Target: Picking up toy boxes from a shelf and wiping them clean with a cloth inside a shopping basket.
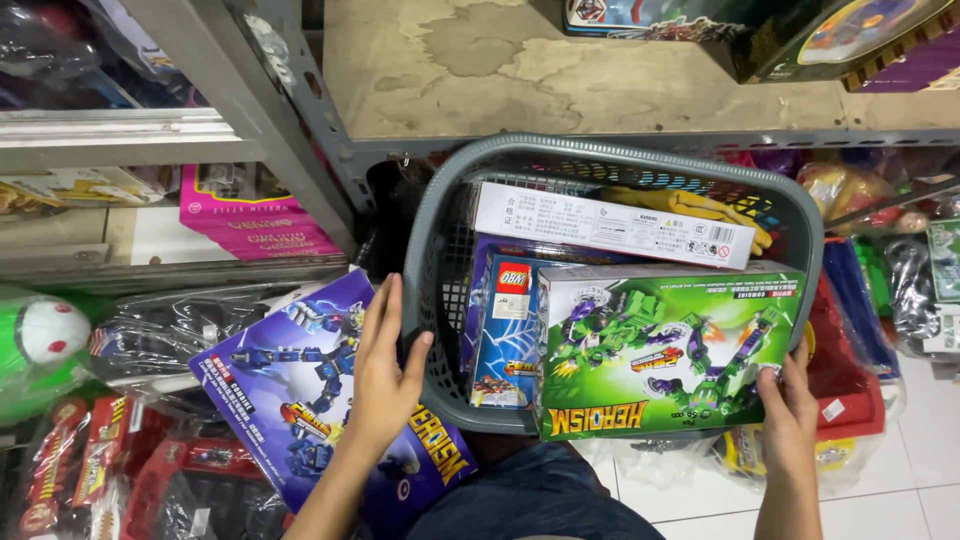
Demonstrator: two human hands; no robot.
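3 boxes already sit in the grey plastic basket point(425, 260): a green robot toy box point(665, 350) across the front, a long white box point(612, 225) at the back and a small blue box point(505, 335) between, leaving only a bare strip along the left wall. Outside, a purple robot toy box point(300, 390) leans against the basket's left rim, shelves crowding close. Left hand point(385, 375) lies flat with fingers spread on that purple box, thumb hooking the rim; right hand point(790, 405) pinches the green box's lower right corner.

In the basket point(430, 260) I see a green box point(665, 350), a blue box point(505, 335), a white box point(610, 225); left of it, a purple box point(290, 385).
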